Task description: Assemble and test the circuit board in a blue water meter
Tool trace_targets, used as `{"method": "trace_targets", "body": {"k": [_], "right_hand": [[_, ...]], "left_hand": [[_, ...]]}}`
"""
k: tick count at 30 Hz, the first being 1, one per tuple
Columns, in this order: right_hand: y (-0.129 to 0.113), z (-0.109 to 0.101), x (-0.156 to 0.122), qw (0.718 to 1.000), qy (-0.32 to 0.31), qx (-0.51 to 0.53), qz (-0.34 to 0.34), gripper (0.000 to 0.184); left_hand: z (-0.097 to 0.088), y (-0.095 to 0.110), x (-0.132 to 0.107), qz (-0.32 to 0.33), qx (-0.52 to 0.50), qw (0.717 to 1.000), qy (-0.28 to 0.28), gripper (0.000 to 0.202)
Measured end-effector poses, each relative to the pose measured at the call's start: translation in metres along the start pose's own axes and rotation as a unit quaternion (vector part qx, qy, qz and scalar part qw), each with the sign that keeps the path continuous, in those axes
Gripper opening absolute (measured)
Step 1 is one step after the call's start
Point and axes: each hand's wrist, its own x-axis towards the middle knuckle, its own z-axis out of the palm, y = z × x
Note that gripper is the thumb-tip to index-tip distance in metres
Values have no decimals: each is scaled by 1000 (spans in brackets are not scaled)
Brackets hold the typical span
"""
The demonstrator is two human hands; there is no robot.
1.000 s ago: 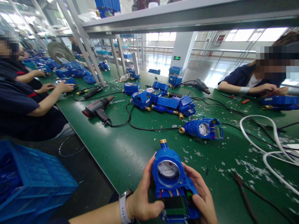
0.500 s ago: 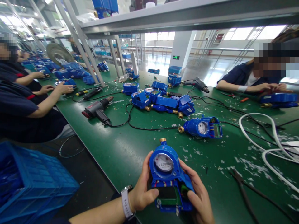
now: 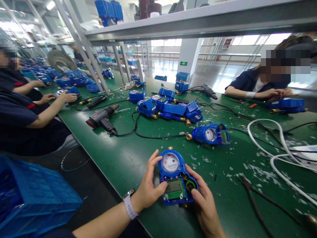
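Note:
A blue water meter point(image 3: 170, 161) is held over the near part of the bench, its round dial facing up. Below the dial, an uncovered green circuit board carries a small display point(image 3: 173, 187) with dark digits. My left hand point(image 3: 151, 185) grips the meter's left side, thumb on the display's edge and index finger stretched up beside the dial. On the other side, my right hand point(image 3: 204, 198) is wrapped round the casing, its thumb by the round compartment with a green part. Another opened meter point(image 3: 210, 134) lies just beyond, brass fitting to the left.
Several blue meters point(image 3: 170, 107) cluster mid-bench. A heat gun point(image 3: 102, 119) lies left, another point(image 3: 206, 91) farther back. Dark pliers point(image 3: 252, 191), a white cable point(image 3: 262, 120) and plastic scraps lie right. Blue crates point(image 3: 54, 195) stand lower left. Co-workers sit left and far right.
The meter has tilted in my hands, so its dial faces me more squarely and digits show on the display. My left index finger has lifted outward. The view has shifted slightly.

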Motion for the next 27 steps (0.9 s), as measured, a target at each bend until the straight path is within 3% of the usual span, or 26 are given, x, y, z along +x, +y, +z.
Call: {"method": "trace_targets", "body": {"k": [4, 7, 15, 23, 27], "right_hand": [[2, 0, 0, 1000, 7, 6, -4, 54], [4, -1, 1, 1000, -2, 11, -9, 52], [5, -2, 2, 1000, 11, 1, 3, 59], [4, 0, 2, 1000, -15, -14, -7, 52], [2, 4, 2, 1000, 24, -18, 1, 52]], "left_hand": [[-9, 7, 5, 68, 69, 995, -31, 34], [-16, 12, 10, 82, 79, 992, -60, 17], [-24, 24, 18, 66, 143, 984, -80, 18], [-25, 37, 22, 46, 201, 972, -109, 21], [-34, 40, 30, 54, 214, 963, -153, 20]]}}
